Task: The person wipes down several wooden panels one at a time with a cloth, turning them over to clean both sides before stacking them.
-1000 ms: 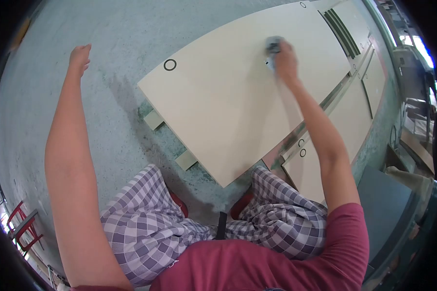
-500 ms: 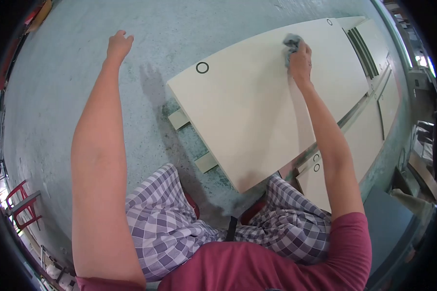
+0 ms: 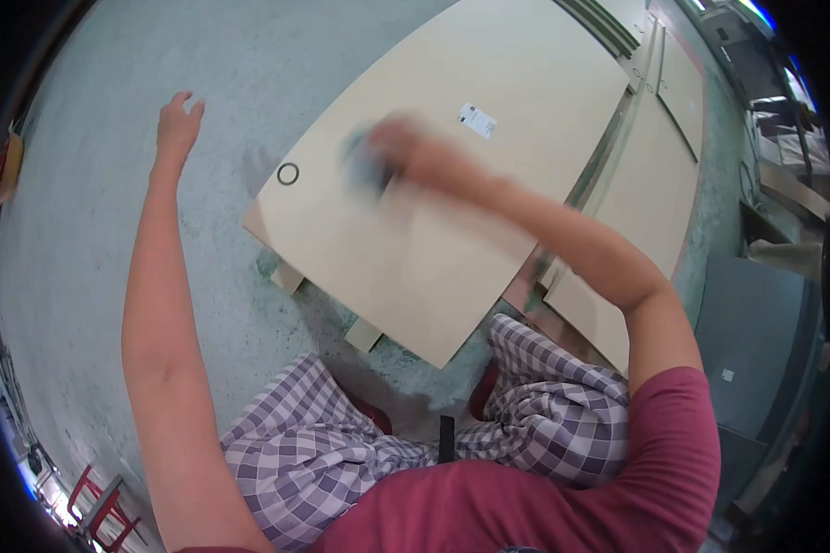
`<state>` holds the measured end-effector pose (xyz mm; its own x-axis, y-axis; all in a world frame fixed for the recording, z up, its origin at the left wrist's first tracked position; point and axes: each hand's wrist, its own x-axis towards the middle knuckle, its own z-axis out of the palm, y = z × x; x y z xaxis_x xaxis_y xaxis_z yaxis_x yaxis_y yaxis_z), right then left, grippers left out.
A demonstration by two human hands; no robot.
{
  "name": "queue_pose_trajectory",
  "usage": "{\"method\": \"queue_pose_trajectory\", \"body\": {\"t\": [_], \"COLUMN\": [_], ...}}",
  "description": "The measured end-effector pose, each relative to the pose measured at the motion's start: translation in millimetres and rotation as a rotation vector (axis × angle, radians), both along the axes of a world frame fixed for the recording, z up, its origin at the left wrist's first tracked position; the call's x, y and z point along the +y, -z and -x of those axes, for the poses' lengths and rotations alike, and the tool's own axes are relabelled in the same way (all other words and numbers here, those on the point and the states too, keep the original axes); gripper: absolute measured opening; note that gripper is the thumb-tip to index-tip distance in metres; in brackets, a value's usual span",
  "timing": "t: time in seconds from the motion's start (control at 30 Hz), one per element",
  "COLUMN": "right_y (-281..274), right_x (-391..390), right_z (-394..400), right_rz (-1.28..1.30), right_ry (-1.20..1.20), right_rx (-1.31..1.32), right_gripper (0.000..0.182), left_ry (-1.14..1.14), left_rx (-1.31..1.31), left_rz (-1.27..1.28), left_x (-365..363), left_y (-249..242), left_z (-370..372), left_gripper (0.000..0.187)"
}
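A: While the big cream panel [image 3: 452, 230] lies flat on the concrete floor [image 3: 92, 184], raised on small blocks [image 3: 362, 334], look at the right hand [image 3: 406, 147]: it's pressed down on the board, fingers bunched around a grey cloth [image 3: 364, 164], all smeared with motion blur.

B: So a wiping stroke, I'd judge, across the panel's near-left part. Where's the cloth exactly?

A: Under and just ahead of the right hand's fingers, flat against the board, near the small black ring [image 3: 288, 173] that sits to the hand's left by the panel edge. Beyond the hand, further up the board, there's a white sticker [image 3: 477, 120].

B: And the left hand [image 3: 177, 124]?

A: Out over bare floor, well to the left of the board, fingers spread, holding nothing, touching nothing I can make out. Looks like a balancing arm to me.

B: More boards on the other side?

A: Yes, more cream panels [image 3: 636, 194] lie to the right of the wiping arm, alongside the main one.

B: Next move, in your view?

A: I'd say it calls for steady downward pressure and the cloth kept flat while the stroke runs toward the ring and the edge, without slipping off onto the dusty floor.
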<state>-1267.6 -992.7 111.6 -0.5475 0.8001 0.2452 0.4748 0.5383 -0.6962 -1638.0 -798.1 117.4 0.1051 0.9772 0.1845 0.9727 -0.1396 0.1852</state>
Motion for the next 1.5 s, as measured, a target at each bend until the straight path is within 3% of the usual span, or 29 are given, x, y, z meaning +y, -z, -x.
{"method": "queue_pose_trajectory", "body": {"t": [0.03, 0.07, 0.1, 0.17, 0.23, 0.27, 0.3, 0.33, 0.43, 0.5, 0.57, 0.63, 0.67, 0.73, 0.77, 0.8, 0.83, 0.9, 0.93, 0.97, 1.03, 1.07, 1.17, 1.2, 1.23, 1.27, 1.33, 1.37, 1.5], "right_y": [20, 39, 43, 80, 95, 78, 75, 106, 54, 40, 65, 74, 82, 94, 108, 103, 98, 91, 75, 57, 107, 109, 90, 109, 136, 144, 212, 162, 125], "right_x": [22, 37, 25, 3, -78, -120, -162, -200, -170, -130, -111, -86, -72, -31, -22, -19, -22, -25, -44, -76, -136, -167, -149, -127, -99, -55, -13, -12, -57], "right_z": [-51, -99, -116, -113, -40, -5, 17, 37, 14, -5, -22, -55, -80, -165, -215, -245, -254, -241, -182, -123, -36, -20, -67, -107, -163, -236, -379, -346, -138], "right_rz": [0.086, -0.021, 0.158, 0.117, -0.24, 0.01, -0.21, -0.172, -0.303, 0.0, -0.288, -0.434, -0.483, -0.272, -0.282, 0.063, 0.047, -0.171, 0.006, -0.113, -0.126, -0.171, -0.337, -0.335, -0.046, 0.083, -0.103, -0.129, -0.372], "right_ry": [0.345, 0.603, 0.999, 0.964, 0.371, 0.002, -0.326, -0.718, -0.579, -0.154, -0.371, -0.389, -0.182, 0.366, 0.805, 1.236, 1.26, 0.916, 0.818, 0.477, -0.14, -0.38, -0.361, -0.108, 0.232, 0.317, 0.797, 0.858, 0.385], "right_rx": [-0.001, -0.186, -0.217, -0.34, -0.284, -0.078, -0.023, 0.06, 0.023, -0.033, -0.174, -0.141, -0.287, -0.28, -0.458, -0.493, -0.509, -0.477, -0.416, -0.367, 0.004, -0.253, -0.43, -0.488, -0.464, -0.401, -0.769, -0.712, -0.529], "right_gripper": [0.036, 0.035, 0.033, 0.034, 0.025, 0.022, 0.023, 0.023, 0.035, 0.035, 0.037, 0.034, 0.029, 0.027, 0.024, 0.023, 0.023, 0.024, 0.028, 0.029, 0.026, 0.03, 0.045, 0.044, 0.04, 0.035, 0.027, 0.029, 0.04], "left_ry": [0.049, 0.105, 0.126, 0.274, 0.451, 0.516, 0.579, 0.582, 0.544, 0.635, 0.601, 0.57, 0.593, 0.626, 0.627, 0.631, 0.65, 0.623, 0.619, 0.628, 0.639, 0.629, 0.621, 0.61, 0.596, 0.607, 0.655, 0.543, 0.521], "left_rx": [-0.01, -0.015, -0.011, -0.04, -0.107, -0.106, -0.097, -0.077, -0.002, 0.187, 0.264, 0.353, 0.347, 0.329, 0.322, 0.322, 0.303, 0.304, 0.286, 0.271, 0.272, 0.289, 0.332, 0.347, 0.38, 0.387, 0.419, 0.318, 0.318], "left_rz": [-0.045, -0.09, -0.11, -0.106, -0.109, -0.091, -0.075, -0.08, 0.094, 0.071, 0.064, 0.073, 0.088, 0.089, 0.094, 0.104, 0.086, 0.087, 0.072, 0.046, 0.03, 0.053, 0.079, 0.074, 0.032, -0.067, 0.006, 0.385, 0.341], "left_x": [1, 3, 4, 4, -13, -24, -33, -43, -80, -95, -117, -123, -123, -121, -122, -123, -124, -128, -129, -129, -128, -125, -116, -113, -106, -102, -103, -124, -134], "left_y": [-5, -13, -15, -10, -4, 1, 4, 3, 21, 40, 52, 53, 52, 50, 51, 54, 56, 63, 67, 69, 69, 68, 73, 81, 88, 102, 97, 48, 81], "left_z": [-15, -33, -51, -88, -116, -128, -140, -151, -173, -175, -175, -178, -178, -180, -183, -187, -190, -185, -179, -174, -167, -167, -168, -168, -171, -167, -168, -188, -187], "left_gripper": [0.041, 0.04, 0.04, 0.04, 0.04, 0.04, 0.04, 0.04, 0.044, 0.05, 0.051, 0.053, 0.054, 0.054, 0.053, 0.052, 0.052, 0.052, 0.052, 0.052, 0.052, 0.053, 0.055, 0.056, 0.056, 0.055, 0.054, 0.064, 0.059]}}
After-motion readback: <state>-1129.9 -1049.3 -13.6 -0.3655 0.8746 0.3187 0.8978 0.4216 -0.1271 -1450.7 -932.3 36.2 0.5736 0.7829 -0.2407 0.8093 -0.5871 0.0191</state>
